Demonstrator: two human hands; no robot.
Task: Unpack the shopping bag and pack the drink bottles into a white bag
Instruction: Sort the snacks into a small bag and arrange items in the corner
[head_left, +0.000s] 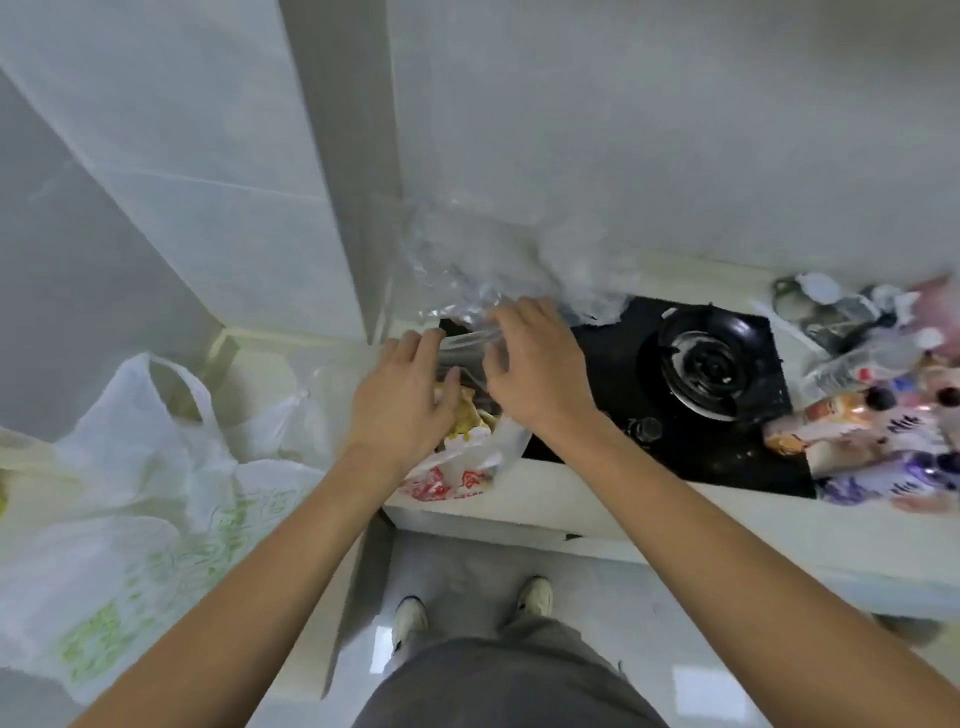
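Observation:
A white shopping bag with red print (457, 475) lies at the counter's front edge, left of the stove, with yellow packets (467, 415) showing in its mouth. My left hand (402, 400) rests over the bag's mouth, fingers spread. My right hand (535, 369) pinches clear crinkled plastic (467, 280) that rises above the bag. Drink bottles and pouches (872, 426) lie in a heap on the counter at the far right. A white bag with green print (156, 525) sits at the left, its handles up.
A black gas stove (711, 364) with one burner fills the counter's middle. More clear plastic (587, 270) lies crumpled behind it against the wall. A pale counter (675, 525) runs along the front. My feet stand on the tiled floor (467, 577) below.

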